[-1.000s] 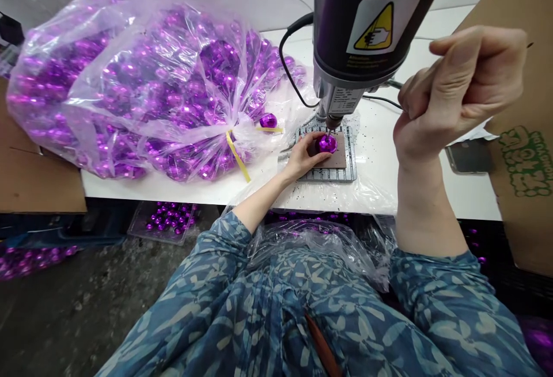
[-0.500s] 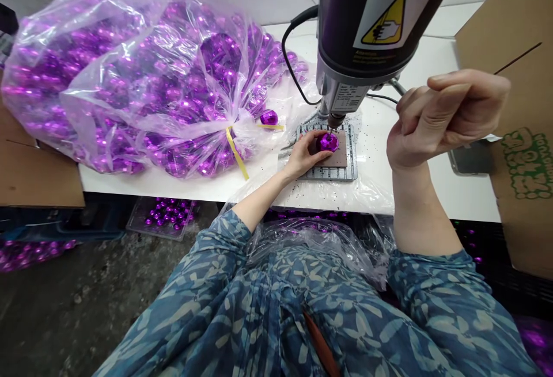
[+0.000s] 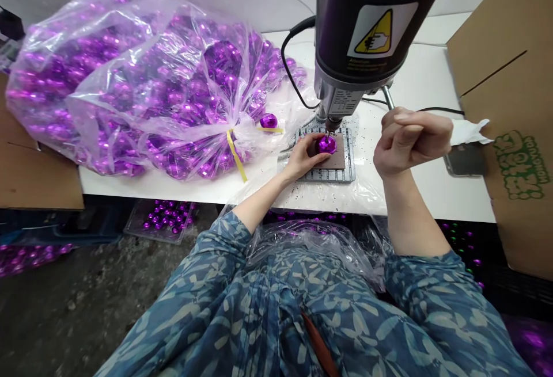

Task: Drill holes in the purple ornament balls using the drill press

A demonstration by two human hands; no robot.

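Clock bearings are taken from the held ball, twelve o'clock pointing away from the wearer. The white desk point(image 3: 462, 200) carries the work. A tied clear bag point(image 3: 147, 92) filled with faceted purple pieces occupies nine to ten o'clock; a cardboard box point(image 3: 510, 101) stands near three o'clock. The drill press point(image 3: 374, 26), bearing a warning label, rises at one o'clock above its slotted metal base point(image 3: 351, 165). The right hand point(image 3: 408, 142), at three o'clock, has its fingers curled in, apparently closed around the end of the feed lever point(image 3: 389, 97); the exact grip is hidden. The left hand point(image 3: 303, 156) reaches in from eight o'clock, thumb and forefinger parted by the ball's width and pressed to its sides. Under the ball lies a flat brown board point(image 3: 338, 160), resting on the base. The purple ball point(image 3: 327, 144) sits on this board directly beneath the bit point(image 3: 329, 134); whether the bit has entered it cannot be told. A loose ball point(image 3: 268, 120) lies at ten o'clock beside the bag. Handling, as judged: the held ball is light, stiff and slick-faced, prone to turning and possibly to cracking under pressure; the proper hold is low on opposite sides, clear of the top.
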